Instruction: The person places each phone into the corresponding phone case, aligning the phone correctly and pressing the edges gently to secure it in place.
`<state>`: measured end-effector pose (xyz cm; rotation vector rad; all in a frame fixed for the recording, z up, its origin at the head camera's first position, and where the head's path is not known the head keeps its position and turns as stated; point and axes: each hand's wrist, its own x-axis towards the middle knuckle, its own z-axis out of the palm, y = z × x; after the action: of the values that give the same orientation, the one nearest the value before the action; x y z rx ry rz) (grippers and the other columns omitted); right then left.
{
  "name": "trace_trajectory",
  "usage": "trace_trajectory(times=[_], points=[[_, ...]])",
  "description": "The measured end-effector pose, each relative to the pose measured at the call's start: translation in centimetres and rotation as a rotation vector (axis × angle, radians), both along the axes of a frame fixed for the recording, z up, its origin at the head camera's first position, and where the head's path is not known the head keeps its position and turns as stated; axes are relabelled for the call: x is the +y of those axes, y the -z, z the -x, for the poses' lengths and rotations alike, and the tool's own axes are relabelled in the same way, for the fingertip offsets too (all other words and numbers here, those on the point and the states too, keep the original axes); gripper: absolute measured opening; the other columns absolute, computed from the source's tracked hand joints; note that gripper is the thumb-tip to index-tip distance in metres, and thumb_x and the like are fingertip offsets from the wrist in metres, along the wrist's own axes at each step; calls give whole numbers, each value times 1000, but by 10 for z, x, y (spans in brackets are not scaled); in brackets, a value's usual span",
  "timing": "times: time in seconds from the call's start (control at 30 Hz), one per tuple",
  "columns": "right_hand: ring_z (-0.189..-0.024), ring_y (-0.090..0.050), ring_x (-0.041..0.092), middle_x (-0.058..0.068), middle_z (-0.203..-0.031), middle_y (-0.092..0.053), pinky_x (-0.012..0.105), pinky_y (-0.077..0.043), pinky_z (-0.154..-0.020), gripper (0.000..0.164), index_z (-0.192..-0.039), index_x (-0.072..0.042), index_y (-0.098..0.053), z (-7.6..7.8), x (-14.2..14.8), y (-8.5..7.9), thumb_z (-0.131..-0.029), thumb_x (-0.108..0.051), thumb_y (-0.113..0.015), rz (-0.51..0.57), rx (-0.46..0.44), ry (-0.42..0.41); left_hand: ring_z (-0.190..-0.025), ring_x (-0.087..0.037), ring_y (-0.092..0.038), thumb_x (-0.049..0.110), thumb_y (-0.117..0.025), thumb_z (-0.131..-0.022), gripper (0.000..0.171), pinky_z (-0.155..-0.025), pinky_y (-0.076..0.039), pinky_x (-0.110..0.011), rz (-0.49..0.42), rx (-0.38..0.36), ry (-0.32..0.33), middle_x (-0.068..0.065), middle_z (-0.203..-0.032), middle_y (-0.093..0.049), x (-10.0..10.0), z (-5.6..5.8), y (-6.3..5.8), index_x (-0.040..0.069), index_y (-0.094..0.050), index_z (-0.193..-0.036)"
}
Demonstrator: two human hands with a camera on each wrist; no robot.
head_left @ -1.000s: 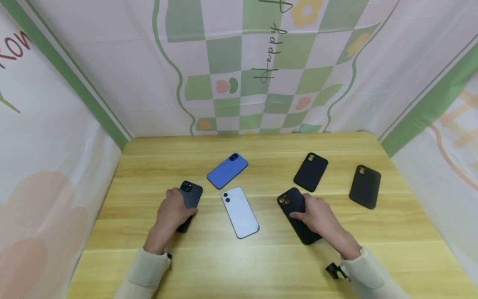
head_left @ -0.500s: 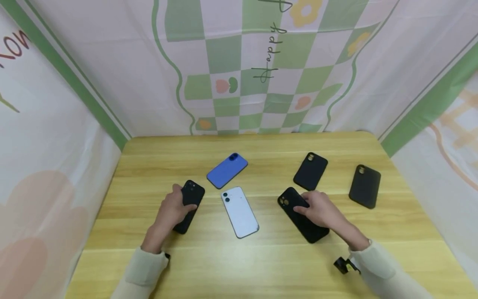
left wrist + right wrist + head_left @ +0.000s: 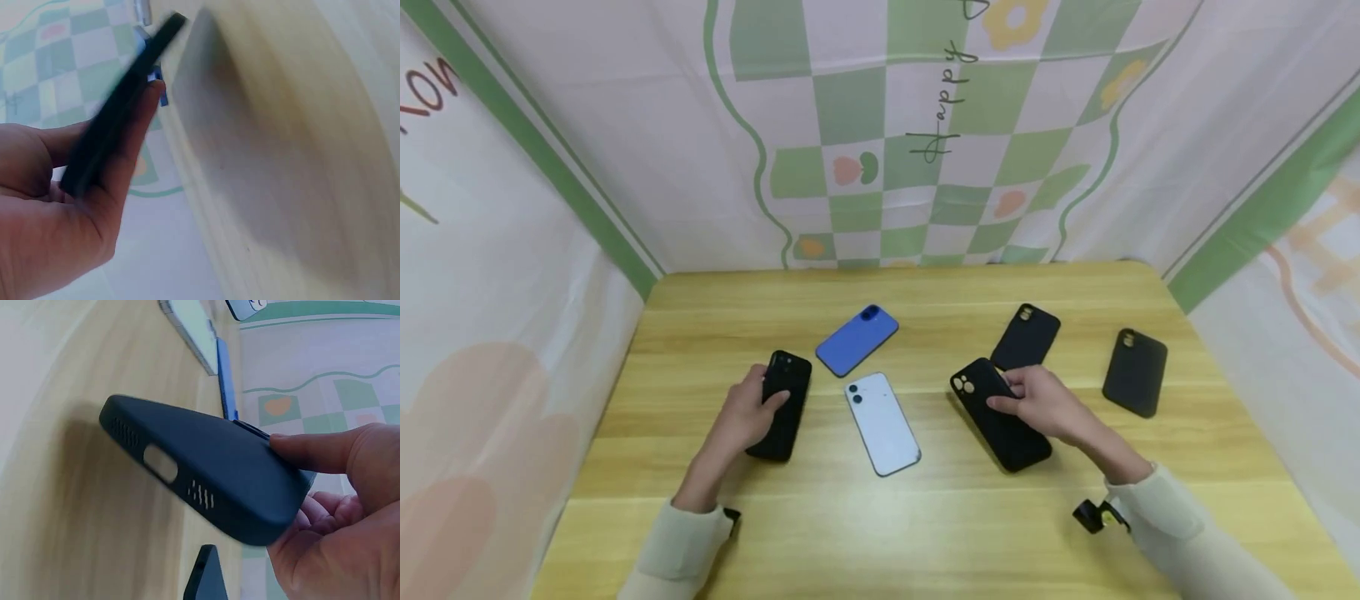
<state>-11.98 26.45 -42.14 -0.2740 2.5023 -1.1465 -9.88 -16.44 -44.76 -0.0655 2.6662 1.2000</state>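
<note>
My left hand (image 3: pixel 747 417) grips a black phone (image 3: pixel 788 429) by its long sides, thumb across its back. In the left wrist view that phone (image 3: pixel 119 106) is seen edge-on, held up off the table. A black phone case (image 3: pixel 1003 429) with camera cutouts hangs tilted in my right hand (image 3: pixel 1048 406), which pinches it along one long side. Its bottom edge, with a port slot and speaker slits, faces the camera on the case (image 3: pixel 212 465) in the right wrist view. Between the hands a white phone (image 3: pixel 883 429) lies camera side up.
Behind the white phone lies a blue phone (image 3: pixel 857 340). Two more black cases, one at the back (image 3: pixel 1028 333) and one at the right (image 3: pixel 1135 375), lie on the wooden table (image 3: pixel 880 533). Patterned cloth (image 3: pixel 910 167) hangs beyond the table's far edge.
My left hand has lifted the black phone and turned it more upright. My right hand has raised the case off the table, tilting it and shifting slightly toward the back.
</note>
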Motion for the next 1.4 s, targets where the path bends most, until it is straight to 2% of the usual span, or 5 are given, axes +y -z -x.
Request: trace_trajectory(times=[0.3,0.77,1.07,1.3,1.4], points=[[-55,-22,6,-6,-63,-26,24,-22,-54,49,-76,-11,-31,12,-3,-24,-101,-15,-73,87,-7,-7,-92,-28,-71,16,-59,-110,28,-75,-61,-41,-158,46,-39,-20,-107,-72,18,5,-10,-5,-60,-129],[-48,-25,9,-7,-58,-28,27,-26,-48,48,-77,-7,-41,29,-29,-66,-101,-31,-74,131,24,15,-128,-36,-65,14,-55,-112,35,-107,-54,-53,-531,7,-156,-21,-139,-66,52,10,-13,-2,-58,-143],[-51,-48,7,-3,-75,-75,22,-40,-51,26,-118,-2,-71,41,-54,-79,-103,-24,-72,278,-75,64,-128,-32,-63,9,-54,-112,32,-112,-51,-50,-782,-50,-203,-21,-138,-66,74,11,-14,-5,-58,-140],[-54,-38,8,-7,-59,-45,20,-42,-61,18,-96,1,-61,46,-77,-70,-102,-13,-71,436,-111,52,-138,-31,-56,8,-51,-112,37,-120,-44,-48,-874,-106,-178,-19,-146,-61,81,9,-17,-2,-52,-148],[-54,-40,9,-7,-58,-48,19,-46,-63,14,-97,0,-63,46,-86,-67,-102,-11,-71,469,-130,49,-143,-28,-52,9,-51,-113,42,-122,-41,-45,-906,-143,-179,-15,-151,-58,83,8,-17,2,-48,-154]])
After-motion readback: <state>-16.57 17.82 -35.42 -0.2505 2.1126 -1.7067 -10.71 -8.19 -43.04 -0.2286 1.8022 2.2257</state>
